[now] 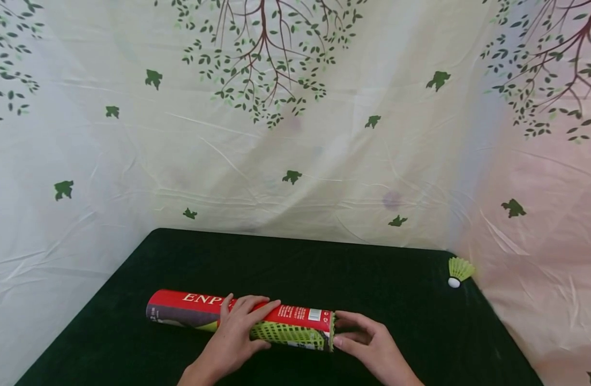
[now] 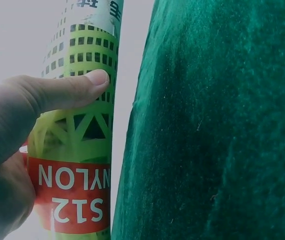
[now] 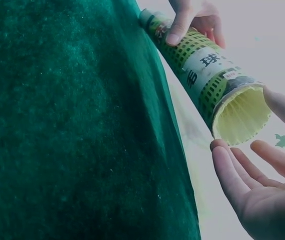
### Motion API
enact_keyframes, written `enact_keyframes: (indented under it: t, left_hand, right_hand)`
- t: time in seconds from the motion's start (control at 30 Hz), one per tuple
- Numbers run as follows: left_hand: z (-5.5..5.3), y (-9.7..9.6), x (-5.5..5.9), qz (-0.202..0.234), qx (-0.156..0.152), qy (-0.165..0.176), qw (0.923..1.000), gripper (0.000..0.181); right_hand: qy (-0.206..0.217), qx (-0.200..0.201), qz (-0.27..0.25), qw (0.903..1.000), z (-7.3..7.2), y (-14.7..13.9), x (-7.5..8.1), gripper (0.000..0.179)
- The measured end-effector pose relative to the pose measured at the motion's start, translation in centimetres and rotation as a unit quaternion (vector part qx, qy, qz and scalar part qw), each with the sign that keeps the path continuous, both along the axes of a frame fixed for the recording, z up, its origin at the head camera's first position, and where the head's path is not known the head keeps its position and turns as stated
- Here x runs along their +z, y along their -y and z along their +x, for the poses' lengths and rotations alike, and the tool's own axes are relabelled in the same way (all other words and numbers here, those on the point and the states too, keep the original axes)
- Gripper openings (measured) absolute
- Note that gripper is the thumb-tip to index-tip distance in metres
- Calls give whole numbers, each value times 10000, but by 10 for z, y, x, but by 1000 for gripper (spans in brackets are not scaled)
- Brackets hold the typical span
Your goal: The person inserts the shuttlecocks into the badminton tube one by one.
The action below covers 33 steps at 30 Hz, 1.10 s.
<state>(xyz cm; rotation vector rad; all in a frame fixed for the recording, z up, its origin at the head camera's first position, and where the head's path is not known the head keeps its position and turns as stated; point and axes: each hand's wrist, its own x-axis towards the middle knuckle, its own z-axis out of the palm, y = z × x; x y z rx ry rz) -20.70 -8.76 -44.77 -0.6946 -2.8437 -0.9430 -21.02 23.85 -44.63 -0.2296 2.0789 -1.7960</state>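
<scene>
A red, grey and lime-green shuttlecock tube [image 1: 295,312] lies sideways over the dark green table, its printed side showing. My left hand [image 1: 239,327] grips it around the middle; the thumb [image 2: 77,90] lies along the green mesh print in the left wrist view. At the tube's right end, the pale yellow-green skirt of a shuttlecock [image 3: 243,116] fills the mouth, its rim right at the tube's edge. My right hand [image 1: 369,340] holds that rim between thumb and index finger, on opposite sides of the mouth. The other right fingers hang loose beside it.
Another yellow-green shuttlecock [image 1: 460,271] with a white cork lies at the table's far right corner. The table [image 1: 285,257] has a dark green cloth cover. Behind and beside it hangs a pale curtain [image 1: 324,203] printed with branches and leaves.
</scene>
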Motion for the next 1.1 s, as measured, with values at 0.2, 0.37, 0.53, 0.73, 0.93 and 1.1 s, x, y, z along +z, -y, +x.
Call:
enact_keyframes:
  t: [0.2,0.37,0.53,0.73,0.93,1.1]
  left_hand:
    - [-1,-1,-1,43,3,-99,9999,88]
    - [-1,-3,-2,47,-9,-104,9999,88]
    - [-1,-4,-3,12,18,-98,9999,88]
    - [-2,-4,-1,-3,29,-89,10000,88]
    - [-2,-5,0,-30,52,-66,10000,88]
    - [-2,-5,-1,-103,66,-105,9999,87]
  right_hand:
    - [-10,-203,-12,9998,1,4,-2,59]
    - [8,-113,27,9999,0,4,-3,60]
    - [-73,27,13,10000,-2,2,-3,59]
    - [-203,60,-11,9998,-2,3,-1,60]
    - [-269,97,9,9996,-5,1,-2,57]
    - [-137,247,14,9996,-7,-4,-3,55]
